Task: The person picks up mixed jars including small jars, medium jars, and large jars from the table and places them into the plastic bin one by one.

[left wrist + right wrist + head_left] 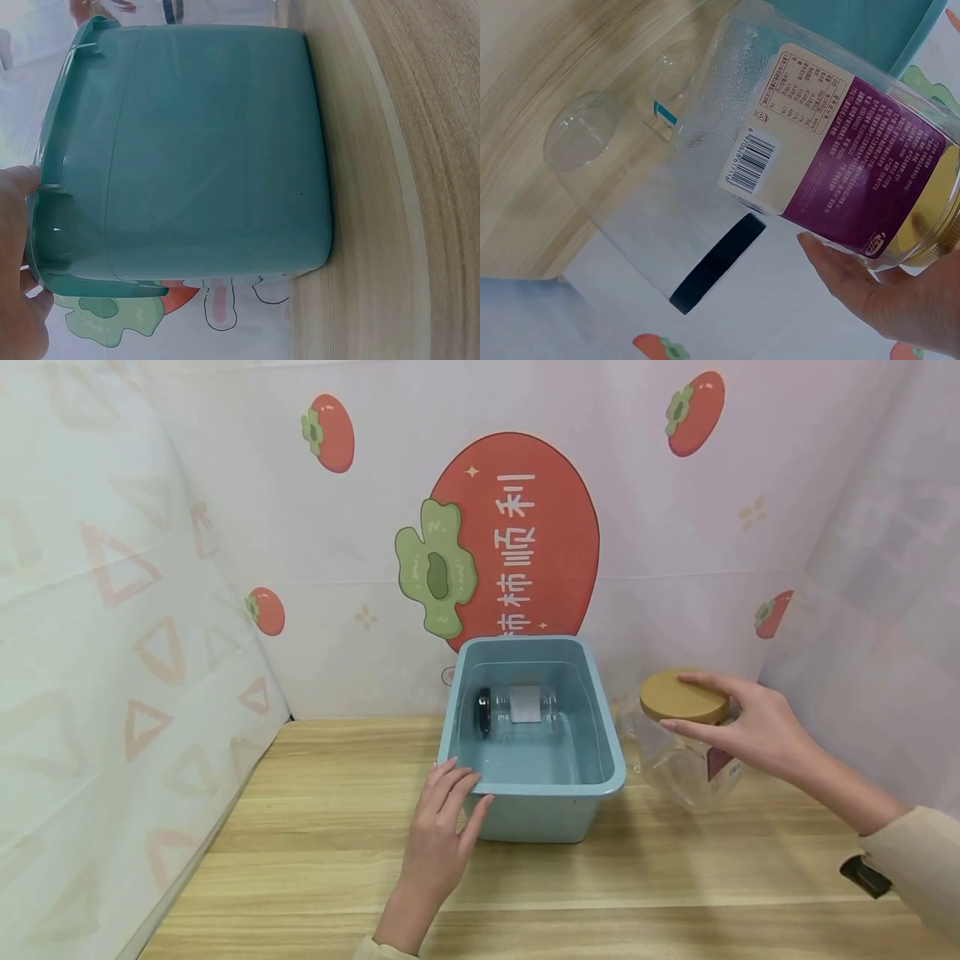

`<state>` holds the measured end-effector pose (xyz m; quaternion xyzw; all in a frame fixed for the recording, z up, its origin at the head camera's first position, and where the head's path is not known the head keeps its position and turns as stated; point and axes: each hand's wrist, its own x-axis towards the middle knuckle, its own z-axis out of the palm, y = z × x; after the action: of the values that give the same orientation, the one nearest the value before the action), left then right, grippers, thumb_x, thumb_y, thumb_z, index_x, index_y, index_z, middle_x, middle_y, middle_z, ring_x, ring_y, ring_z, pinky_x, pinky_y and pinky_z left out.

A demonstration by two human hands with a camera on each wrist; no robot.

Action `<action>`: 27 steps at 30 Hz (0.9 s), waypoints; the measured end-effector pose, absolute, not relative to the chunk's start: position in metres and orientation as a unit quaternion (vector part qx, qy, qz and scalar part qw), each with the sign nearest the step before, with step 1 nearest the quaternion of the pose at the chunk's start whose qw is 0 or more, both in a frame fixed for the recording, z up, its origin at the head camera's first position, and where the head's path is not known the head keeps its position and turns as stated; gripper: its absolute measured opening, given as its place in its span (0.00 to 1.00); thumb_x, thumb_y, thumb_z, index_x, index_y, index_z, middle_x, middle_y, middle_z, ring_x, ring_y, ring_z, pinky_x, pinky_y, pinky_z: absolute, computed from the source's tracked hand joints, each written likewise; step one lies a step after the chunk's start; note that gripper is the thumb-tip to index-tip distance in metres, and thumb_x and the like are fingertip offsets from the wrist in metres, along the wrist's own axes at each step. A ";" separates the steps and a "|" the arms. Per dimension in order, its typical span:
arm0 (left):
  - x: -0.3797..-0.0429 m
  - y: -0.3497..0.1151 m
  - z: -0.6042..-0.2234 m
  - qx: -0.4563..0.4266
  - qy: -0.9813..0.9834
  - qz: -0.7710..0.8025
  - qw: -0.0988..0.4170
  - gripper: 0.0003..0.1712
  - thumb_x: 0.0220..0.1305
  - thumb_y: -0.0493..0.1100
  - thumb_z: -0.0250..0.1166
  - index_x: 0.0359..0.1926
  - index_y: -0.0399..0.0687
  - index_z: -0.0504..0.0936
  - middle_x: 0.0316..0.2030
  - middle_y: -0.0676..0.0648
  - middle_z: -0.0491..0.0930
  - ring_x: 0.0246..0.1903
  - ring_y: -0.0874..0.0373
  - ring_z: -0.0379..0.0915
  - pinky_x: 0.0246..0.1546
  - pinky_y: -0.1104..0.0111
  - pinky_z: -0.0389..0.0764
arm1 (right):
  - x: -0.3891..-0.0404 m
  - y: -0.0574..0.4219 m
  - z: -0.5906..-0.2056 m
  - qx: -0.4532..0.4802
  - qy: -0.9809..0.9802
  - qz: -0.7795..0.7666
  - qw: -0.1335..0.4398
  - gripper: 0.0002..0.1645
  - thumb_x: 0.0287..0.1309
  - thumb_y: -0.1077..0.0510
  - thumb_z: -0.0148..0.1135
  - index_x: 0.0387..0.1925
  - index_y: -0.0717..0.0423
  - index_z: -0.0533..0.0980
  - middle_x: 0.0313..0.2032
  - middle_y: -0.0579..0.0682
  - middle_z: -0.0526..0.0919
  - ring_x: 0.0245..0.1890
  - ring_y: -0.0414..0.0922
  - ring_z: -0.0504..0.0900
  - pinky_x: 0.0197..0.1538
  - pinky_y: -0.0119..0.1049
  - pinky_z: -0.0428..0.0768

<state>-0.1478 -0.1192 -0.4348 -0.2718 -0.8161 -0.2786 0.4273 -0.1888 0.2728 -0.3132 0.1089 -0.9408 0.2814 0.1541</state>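
My left hand (441,822) grips the front left corner of a blue plastic tub (540,817), fingers over the rim and thumb outside. In the left wrist view the tub's wall (217,150) fills the middle, the hand at its rim. A clear jar with a black lid lies on its side in the tub, a white label (525,703) on it. To the tub's right, my right hand (757,727) holds a big clear jar (675,768) by its gold lid (684,696), thumb and fingers on opposite sides. A purple and cream label (862,165) faces the right wrist camera.
Behind the held jar, the right wrist view shows a clear jar with a black lid (718,264) and another clear container (676,71) near it. A wooden table (337,835) lies under everything. Printed cloth (360,543) hangs at the back and sides.
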 end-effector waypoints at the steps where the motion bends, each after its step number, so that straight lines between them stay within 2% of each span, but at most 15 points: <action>1: -0.148 -0.119 -0.435 -0.272 -0.817 -0.279 0.426 0.25 0.83 0.53 0.55 0.49 0.34 0.86 0.49 0.41 0.84 0.62 0.39 0.77 0.69 0.38 0.75 | -0.189 0.273 -0.313 0.109 -0.941 0.281 0.154 0.42 0.56 0.43 0.81 0.68 0.53 0.77 0.64 0.68 0.80 0.58 0.66 0.78 0.44 0.46 0.73; 27: -0.148 -0.120 -0.436 -0.272 -0.819 -0.277 0.422 0.23 0.82 0.53 0.56 0.51 0.36 0.85 0.49 0.41 0.84 0.63 0.39 0.77 0.69 0.39 0.76 | -0.191 0.269 -0.299 0.116 -0.939 0.279 0.167 0.41 0.56 0.44 0.81 0.68 0.54 0.78 0.63 0.68 0.80 0.57 0.66 0.79 0.44 0.45 0.73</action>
<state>-0.1478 -0.1199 -0.4360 -0.2716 -0.8193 -0.2774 0.4219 -0.1912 0.2689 -0.2991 0.1163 -0.9387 0.2785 0.1667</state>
